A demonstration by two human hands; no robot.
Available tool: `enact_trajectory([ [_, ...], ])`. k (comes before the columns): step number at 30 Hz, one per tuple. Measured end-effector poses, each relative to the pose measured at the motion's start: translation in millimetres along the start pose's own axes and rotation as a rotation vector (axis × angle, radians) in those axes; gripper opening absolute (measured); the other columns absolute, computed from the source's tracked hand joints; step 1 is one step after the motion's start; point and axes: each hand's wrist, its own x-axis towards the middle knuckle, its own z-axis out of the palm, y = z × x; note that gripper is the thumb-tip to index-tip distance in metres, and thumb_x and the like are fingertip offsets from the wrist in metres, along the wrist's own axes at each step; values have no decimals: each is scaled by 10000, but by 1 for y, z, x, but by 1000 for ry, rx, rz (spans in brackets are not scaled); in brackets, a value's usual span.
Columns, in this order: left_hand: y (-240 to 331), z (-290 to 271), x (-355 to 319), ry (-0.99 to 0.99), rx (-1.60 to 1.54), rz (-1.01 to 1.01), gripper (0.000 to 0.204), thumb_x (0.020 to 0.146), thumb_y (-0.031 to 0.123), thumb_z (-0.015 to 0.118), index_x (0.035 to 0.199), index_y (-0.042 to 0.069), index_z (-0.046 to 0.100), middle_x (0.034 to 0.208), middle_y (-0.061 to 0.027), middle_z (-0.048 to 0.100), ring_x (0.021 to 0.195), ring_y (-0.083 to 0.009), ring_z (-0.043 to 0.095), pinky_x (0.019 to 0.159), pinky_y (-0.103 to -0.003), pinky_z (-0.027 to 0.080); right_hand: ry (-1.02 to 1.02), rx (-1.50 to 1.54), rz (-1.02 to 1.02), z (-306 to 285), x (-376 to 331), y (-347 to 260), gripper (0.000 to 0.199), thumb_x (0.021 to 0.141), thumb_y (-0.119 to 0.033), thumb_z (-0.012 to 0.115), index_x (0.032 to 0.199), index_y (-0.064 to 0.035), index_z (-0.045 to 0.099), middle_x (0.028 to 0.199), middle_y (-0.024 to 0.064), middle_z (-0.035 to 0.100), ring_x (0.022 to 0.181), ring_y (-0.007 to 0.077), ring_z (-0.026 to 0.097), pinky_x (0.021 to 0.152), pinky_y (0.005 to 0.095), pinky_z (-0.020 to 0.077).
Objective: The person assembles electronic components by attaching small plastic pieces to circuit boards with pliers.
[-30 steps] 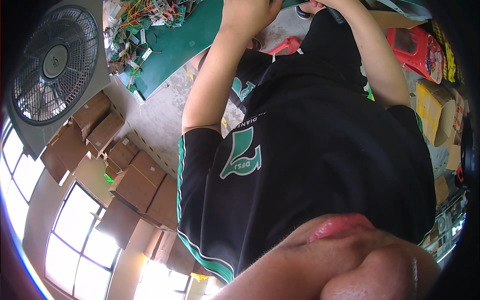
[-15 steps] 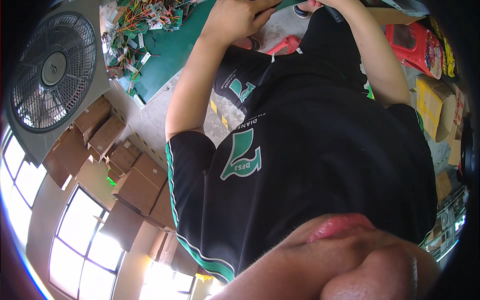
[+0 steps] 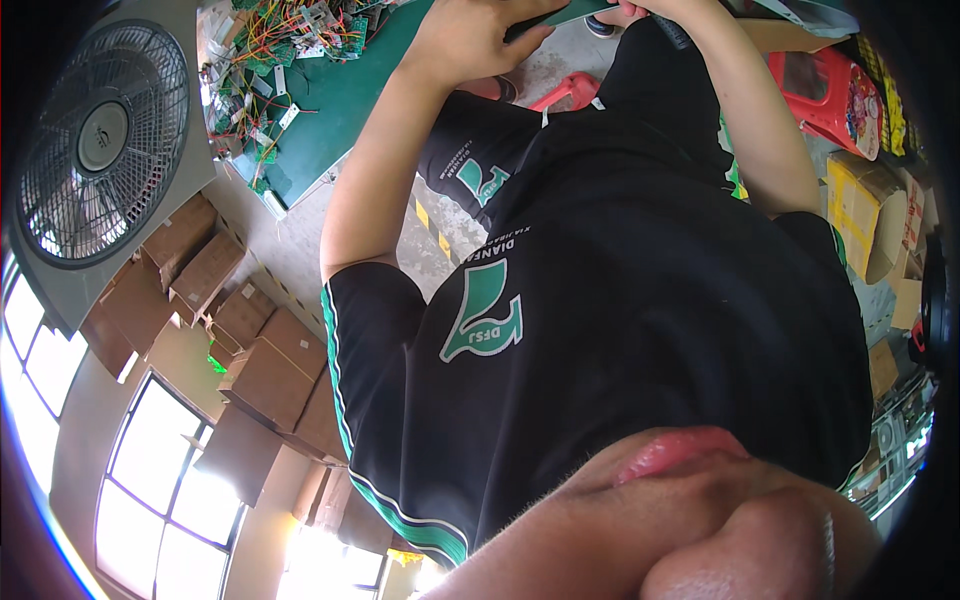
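Deep green covers the bench at eleven o'clock; the circuit boards there are green, their wires red, orange and yellow. The fan at ten is grey with a dark grille. The black shirt has a white-edged green emblem and green-and-white side stripes. Boxes at eight are plain brown; the carton towards three carries yellow tape.

L hand shifted L.
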Motion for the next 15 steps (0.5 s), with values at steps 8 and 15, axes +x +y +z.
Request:
enact_trajectory([
  [8,-11,9,6,236,-172,-248,268,904,48,657,1162,-18,689,1121,-232,685,1082,-415,659,920,-448,540,1,36,3,2,1,-1,371,890,-185,806,1017,-1,510,704,62,586,558,127,599,470,299,489],
  [15,-16,24,22,199,-45,-357,206,915,78,656,1102,-8,664,999,-220,662,986,-427,654,854,-478,539,13,6,11,0,1,0,385,882,-184,809,1044,14,521,717,70,592,559,132,596,474,301,491],
])
